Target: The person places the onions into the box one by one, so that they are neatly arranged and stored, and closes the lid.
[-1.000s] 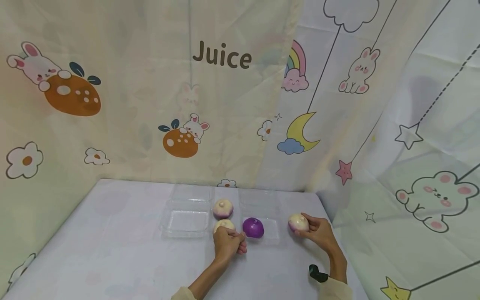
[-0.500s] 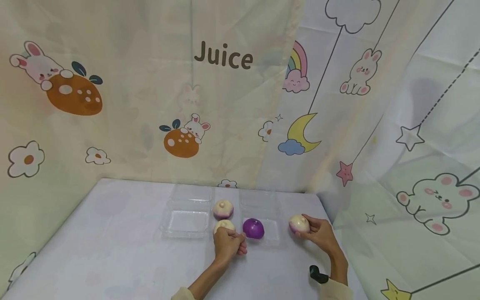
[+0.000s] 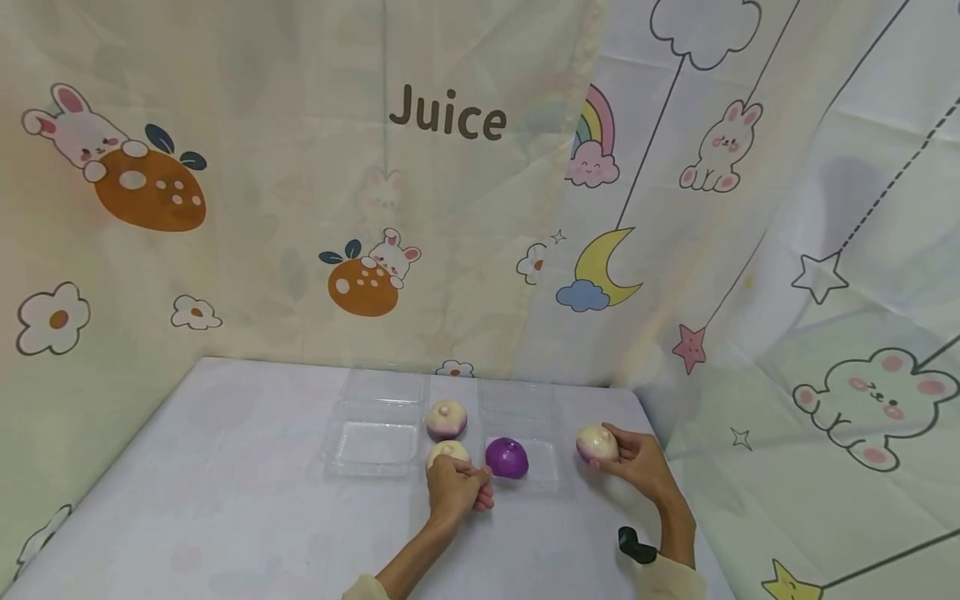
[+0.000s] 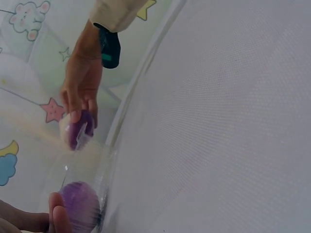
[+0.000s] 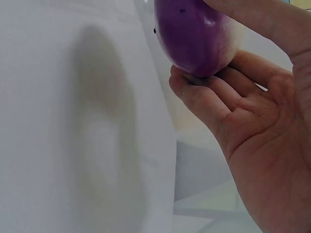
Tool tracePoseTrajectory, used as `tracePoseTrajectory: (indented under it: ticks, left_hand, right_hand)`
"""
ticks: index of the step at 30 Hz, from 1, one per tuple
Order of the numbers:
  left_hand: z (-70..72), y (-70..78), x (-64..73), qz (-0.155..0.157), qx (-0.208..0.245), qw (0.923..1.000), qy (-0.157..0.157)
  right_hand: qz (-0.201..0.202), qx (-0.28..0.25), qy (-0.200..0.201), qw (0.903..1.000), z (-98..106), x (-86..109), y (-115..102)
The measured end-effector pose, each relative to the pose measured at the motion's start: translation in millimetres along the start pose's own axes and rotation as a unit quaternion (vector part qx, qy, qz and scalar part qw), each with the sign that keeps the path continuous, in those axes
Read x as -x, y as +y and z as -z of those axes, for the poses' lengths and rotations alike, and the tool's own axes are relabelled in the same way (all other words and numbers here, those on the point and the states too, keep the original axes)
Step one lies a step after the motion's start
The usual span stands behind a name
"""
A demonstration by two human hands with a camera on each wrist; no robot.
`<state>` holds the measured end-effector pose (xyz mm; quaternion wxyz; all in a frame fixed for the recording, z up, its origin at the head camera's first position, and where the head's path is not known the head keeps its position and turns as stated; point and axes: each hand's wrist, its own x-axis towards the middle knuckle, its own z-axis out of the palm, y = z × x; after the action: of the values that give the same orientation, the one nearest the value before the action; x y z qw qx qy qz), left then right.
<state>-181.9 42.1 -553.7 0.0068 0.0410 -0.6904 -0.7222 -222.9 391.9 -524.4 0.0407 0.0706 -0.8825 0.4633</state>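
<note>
My right hand (image 3: 637, 462) grips a purple-and-cream toy onion (image 3: 596, 446), raised off the table at the right. In the right wrist view, its purple side (image 5: 194, 39) sits between thumb and fingers. A purple toy onion (image 3: 507, 457) lies in the right clear plastic box (image 3: 545, 462). At that box's near left corner, my left hand (image 3: 456, 493) seems to pinch the edge; the left wrist view shows its fingertips (image 4: 60, 213) beside the clear wall. One cream onion (image 3: 448, 452) is partly hidden behind this hand, with another cream onion (image 3: 447, 418) behind it.
A second clear plastic box (image 3: 377, 446) stands left of the onions, its lid folded back. Both boxes are near the back of the white table (image 3: 247, 517). A printed curtain (image 3: 262, 167) hangs behind. A dark band (image 3: 636, 547) is at the right wrist.
The right hand and its onion rise very slightly. The left hand, boxes and other onions stay in place.
</note>
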Motion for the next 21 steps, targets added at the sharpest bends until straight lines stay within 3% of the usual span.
tracePoseTrajectory:
  ticks: [11,21]
  left_hand:
    - [-0.4,0.2,-1.2,-0.004,0.006,1.0,0.003]
    - [-0.5,0.3,-0.8,0.003,0.004,1.0,-0.001]
  right_hand:
    - [0.016,-0.018,0.001,0.9997,-1,-7.8,-11]
    - [0.024,-0.011,0.014,0.9995,-7,0.5,-21]
